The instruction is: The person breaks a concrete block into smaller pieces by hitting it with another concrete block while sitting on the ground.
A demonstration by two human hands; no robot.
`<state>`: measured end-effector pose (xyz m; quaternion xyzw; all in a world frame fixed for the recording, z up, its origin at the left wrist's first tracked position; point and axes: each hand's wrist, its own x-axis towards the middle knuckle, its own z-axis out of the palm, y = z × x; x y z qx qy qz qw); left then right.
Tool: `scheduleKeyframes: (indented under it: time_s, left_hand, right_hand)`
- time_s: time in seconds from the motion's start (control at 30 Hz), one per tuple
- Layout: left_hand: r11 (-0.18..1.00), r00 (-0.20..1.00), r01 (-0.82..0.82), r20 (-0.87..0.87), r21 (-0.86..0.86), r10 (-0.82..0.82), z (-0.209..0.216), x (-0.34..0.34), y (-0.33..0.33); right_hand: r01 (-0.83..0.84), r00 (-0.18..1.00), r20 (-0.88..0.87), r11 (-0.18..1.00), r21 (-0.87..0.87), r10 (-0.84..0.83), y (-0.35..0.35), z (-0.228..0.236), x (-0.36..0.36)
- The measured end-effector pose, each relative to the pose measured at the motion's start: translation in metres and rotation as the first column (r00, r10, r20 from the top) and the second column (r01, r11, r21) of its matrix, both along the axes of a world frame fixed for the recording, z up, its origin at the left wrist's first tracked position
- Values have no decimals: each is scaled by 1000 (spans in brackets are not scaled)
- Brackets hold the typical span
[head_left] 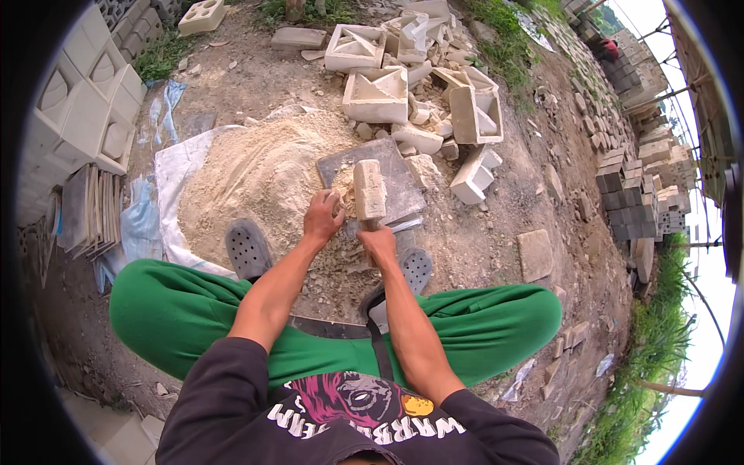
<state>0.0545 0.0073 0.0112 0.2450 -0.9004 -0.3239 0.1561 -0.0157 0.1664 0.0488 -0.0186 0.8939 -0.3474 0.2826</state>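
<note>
My right hand (380, 243) is closed round the short handle of a mallet (370, 188) whose pale, dusty block head is raised over a dark flat slab (395, 186). Fingers curled, my left hand (323, 218) is at the slab's near left edge; a small brownish bit shows at its fingertips, too little to name. Pale crumbs lie on the slab between the hands. Just left of it spreads a heap of sandy, crushed material (256, 174) on a white sheet (174, 174).
Broken, cream-coloured hollow blocks (377, 94) are piled beyond the slab. Whole pale blocks (93, 74) stand stacked at the left, with thin boards (89, 209) leaning below them. Grey blocks (624, 194) are stacked far right. My clog-clad feet flank the work spot.
</note>
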Motion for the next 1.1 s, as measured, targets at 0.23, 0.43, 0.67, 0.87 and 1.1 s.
scheduleKeyframes:
  time_s: [0.23,0.43,0.67,0.87,1.1]
  left_hand:
    - [1000,1000,-7,16,30,6,5,2,2]
    - [999,999,-11,32,51,9,7,2,0]
    - [999,996,-41,76,-4,41,-1,8,-4]
    - [1000,998,-19,56,19,17,8,0,5]
    - [1000,997,-27,68,11,26,0,-3,-1]
  right_hand:
    - [71,990,-100,964,-255,-100,-11,70,-25]
    - [-32,974,-225,984,-178,-9,-17,38,-9]
    - [67,997,58,984,-162,-58,-15,54,-17]
    - [16,957,-270,947,-322,-108,-22,79,-26]
    - [-52,998,-30,982,181,58,-2,-3,-9]
